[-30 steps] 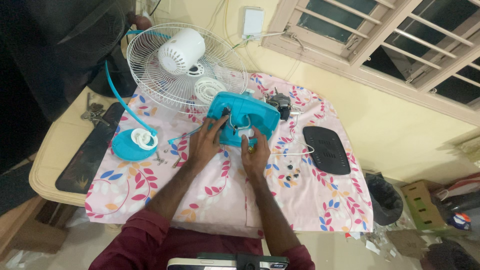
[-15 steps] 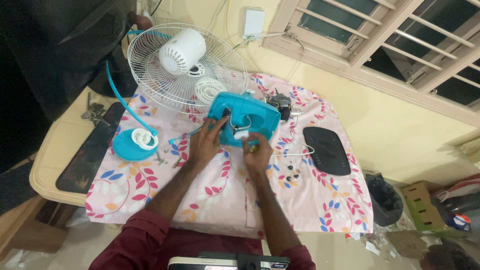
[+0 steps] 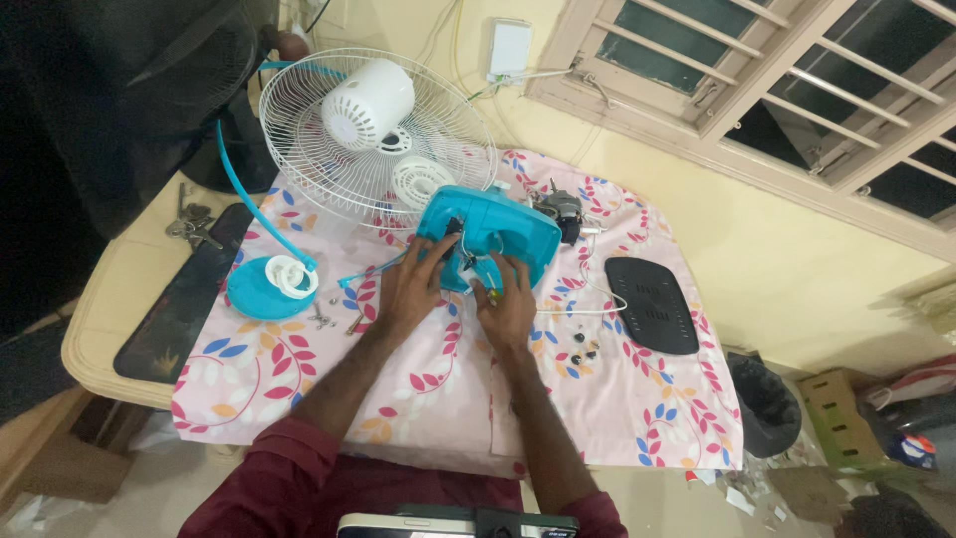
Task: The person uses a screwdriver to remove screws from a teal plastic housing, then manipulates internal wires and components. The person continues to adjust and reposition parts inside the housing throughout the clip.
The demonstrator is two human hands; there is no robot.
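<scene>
Setting was a room in a home used as a makeshift repair spot, not a fitted workshop. Evidence: a small cream table point(image 3: 105, 329) covered with a pink floral cloth point(image 3: 438, 399) served as the bench; it stood against a cream painted wall point(image 3: 797, 269) beneath a wood-framed barred window point(image 3: 757, 70). A wall socket box point(image 3: 510, 48) sat above. A black waste bin point(image 3: 765, 403) and a cardboard box point(image 3: 836, 418) stood on the floor beside it.

Bare cloth lies open on the desk point(image 3: 418, 399) in front of both forearms. Behind the teal housing point(image 3: 498, 231) the wire fan guard point(image 3: 368, 134) blocks the way. Small screws point(image 3: 334, 319), possibly loose, lie beside the left hand point(image 3: 413, 289); black knobs point(image 3: 583, 344) sit near the right hand point(image 3: 508, 309).
</scene>
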